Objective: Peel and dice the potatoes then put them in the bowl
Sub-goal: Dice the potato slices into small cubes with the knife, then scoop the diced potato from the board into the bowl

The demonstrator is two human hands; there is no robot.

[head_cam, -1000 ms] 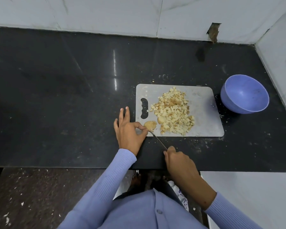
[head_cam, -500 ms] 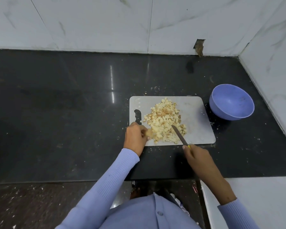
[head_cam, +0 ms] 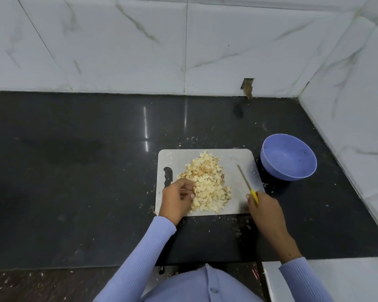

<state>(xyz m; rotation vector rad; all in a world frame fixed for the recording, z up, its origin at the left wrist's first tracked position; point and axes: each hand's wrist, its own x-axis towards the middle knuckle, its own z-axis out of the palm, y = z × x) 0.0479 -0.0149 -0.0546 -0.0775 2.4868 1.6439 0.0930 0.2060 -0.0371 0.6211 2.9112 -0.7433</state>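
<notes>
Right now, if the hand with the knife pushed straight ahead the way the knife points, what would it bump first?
Probably nothing at first: the knife in the right hand points over bare cutting board, between the diced potato pile and the blue bowl.

Open dark tabletop (head_cam: 74, 171) stretches left of the cutting board (head_cam: 231, 155); on the right, a blue bowl (head_cam: 288, 158) and corner wall (head_cam: 358, 118) hem the passage
</notes>
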